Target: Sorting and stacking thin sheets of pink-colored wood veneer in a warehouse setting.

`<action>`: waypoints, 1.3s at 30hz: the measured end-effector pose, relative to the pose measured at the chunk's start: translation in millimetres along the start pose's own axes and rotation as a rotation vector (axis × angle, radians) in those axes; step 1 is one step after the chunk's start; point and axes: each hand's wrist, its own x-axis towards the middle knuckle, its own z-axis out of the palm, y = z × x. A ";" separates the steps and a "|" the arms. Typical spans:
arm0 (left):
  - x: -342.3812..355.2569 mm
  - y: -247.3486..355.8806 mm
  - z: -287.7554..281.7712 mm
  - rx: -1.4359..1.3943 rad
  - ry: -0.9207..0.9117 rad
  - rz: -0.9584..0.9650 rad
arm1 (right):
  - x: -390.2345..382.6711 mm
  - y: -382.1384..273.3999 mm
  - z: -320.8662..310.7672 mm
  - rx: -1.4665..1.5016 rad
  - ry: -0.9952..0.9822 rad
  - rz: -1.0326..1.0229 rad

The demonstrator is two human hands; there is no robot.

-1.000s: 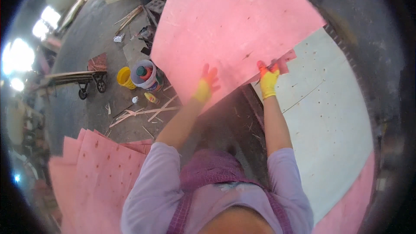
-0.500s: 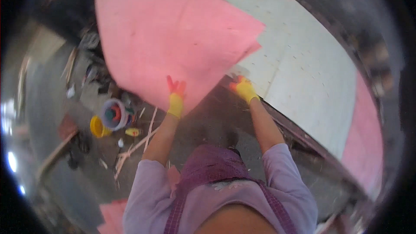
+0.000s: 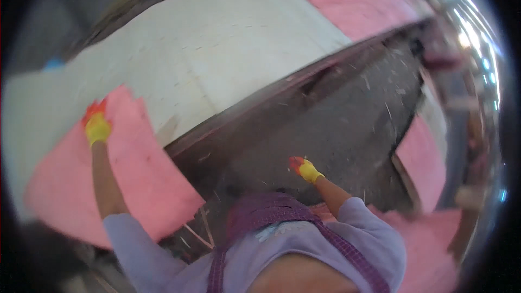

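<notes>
My left hand [image 3: 97, 125], in a yellow glove with red-orange fingers, lies on a thin pink sheet [image 3: 130, 163]. Its fingers look stretched out near the sheet's far edge. That sheet rests partly on a broad pale sheet [image 3: 233, 43] and hangs past its near edge at the left. Over the dark floor, away from any sheet, my right hand [image 3: 306, 170] wears a matching glove. The fingers of this hand are drawn together, with nothing visible in them.
Another pink area [image 3: 353, 0] covers the far right of the worktop. Pink sheets [image 3: 420, 244] are stacked low at my right, and a pink-topped board [image 3: 419, 157] stands beyond them. Scraps and thin strips litter the dark floor [image 3: 260, 146].
My view has swung to the right. The pink sheet now appears lower left, with my left hand still on it. My right hand has moved off the worktop's edge, over the floor.
</notes>
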 end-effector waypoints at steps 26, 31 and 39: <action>-140.0 774.2 -69.9 -0.663 -0.624 1.607 | -527.3 26.4 112.1 0.977 2.471 -0.005; -191.4 849.6 -102.2 -0.841 -0.778 1.766 | -678.1 -54.9 95.2 0.436 2.533 0.248; -449.4 823.9 -248.6 -0.795 -1.023 2.204 | -732.0 34.9 128.4 0.464 2.622 0.135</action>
